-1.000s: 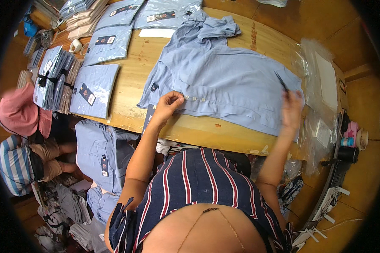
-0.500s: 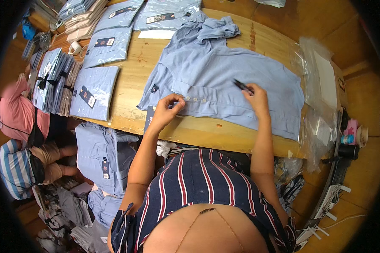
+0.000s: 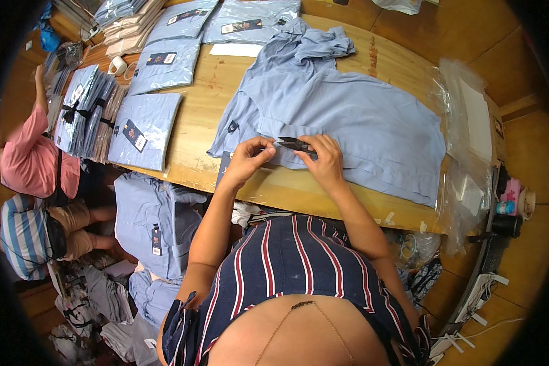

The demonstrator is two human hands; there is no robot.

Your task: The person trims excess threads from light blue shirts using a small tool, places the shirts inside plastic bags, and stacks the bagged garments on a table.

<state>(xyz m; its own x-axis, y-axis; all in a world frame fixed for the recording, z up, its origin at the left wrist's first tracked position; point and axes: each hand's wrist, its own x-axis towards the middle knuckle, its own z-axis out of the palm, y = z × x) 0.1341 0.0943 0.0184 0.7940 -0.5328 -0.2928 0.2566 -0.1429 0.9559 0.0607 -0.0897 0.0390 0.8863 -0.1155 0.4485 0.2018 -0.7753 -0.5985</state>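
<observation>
I log the light-blue shirt (image 3: pixel 372 119) on the surface (image 3: pixel 195 134), not yet folded or bagged, right hand (image 3: pixel 327 158) gripping black snips (image 3: pixel 295 144), left hand (image 3: pixel 248 161) curled at the placket (image 3: pixel 283 130) (pinch: cannot tell), bagged shirts (image 3: pixel 155 119) leftward apparently finished.

Across the middle of a desk (image 3: pixel 216 76) lies a shirt (image 3: pixel 360 116), with the left hand (image 3: pixel 268 150) at its near side and snips (image 3: pixel 294 144) in the right hand (image 3: pixel 314 148) just beside. Bagged shirts (image 3: pixel 146 137) line the desk to the left, a tied bundle (image 3: pixel 79 125) beyond them and a tape roll (image 3: pixel 116 63) behind it; plastic bags (image 3: pixel 457 122) cover the right end, and another shirt (image 3: pixel 143 222) sits below the desk's near edge, at left.
</observation>
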